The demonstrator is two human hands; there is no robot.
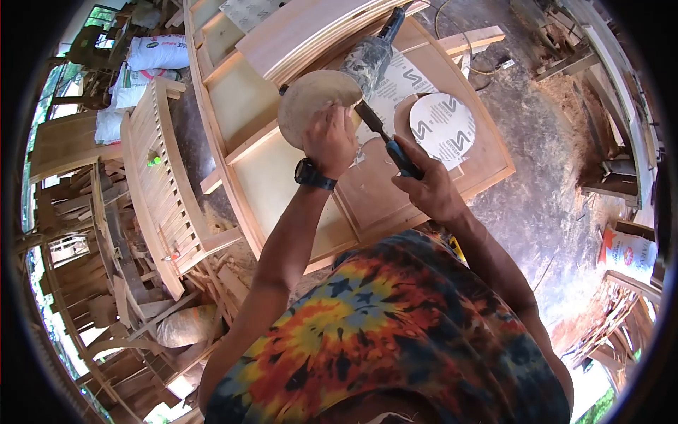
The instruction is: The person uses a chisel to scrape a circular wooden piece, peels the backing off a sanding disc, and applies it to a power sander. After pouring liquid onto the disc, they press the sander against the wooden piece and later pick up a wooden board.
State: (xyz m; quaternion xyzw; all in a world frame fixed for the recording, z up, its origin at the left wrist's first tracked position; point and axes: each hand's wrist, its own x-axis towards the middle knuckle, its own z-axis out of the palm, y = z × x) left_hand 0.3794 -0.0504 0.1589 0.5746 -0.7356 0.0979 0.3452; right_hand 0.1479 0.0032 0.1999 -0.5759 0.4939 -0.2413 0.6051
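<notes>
My left hand, with a watch on the wrist, is closed on a round beige sanding disc, its fingers bent over the disc's face near the edge. In my right hand is a chisel with a blue and black handle. Its dark flat blade points up and left, with the tip at the disc's edge close to my left fingers. Behind the disc lies a dusty power tool. White printed discs rest to the right, on a wooden panel.
A large wooden frame with inset panels lies under the work. Stacked boards sit at its far side. On the left stands a slatted wooden piece, near white sacks and scrap wood. A cable runs over the floor.
</notes>
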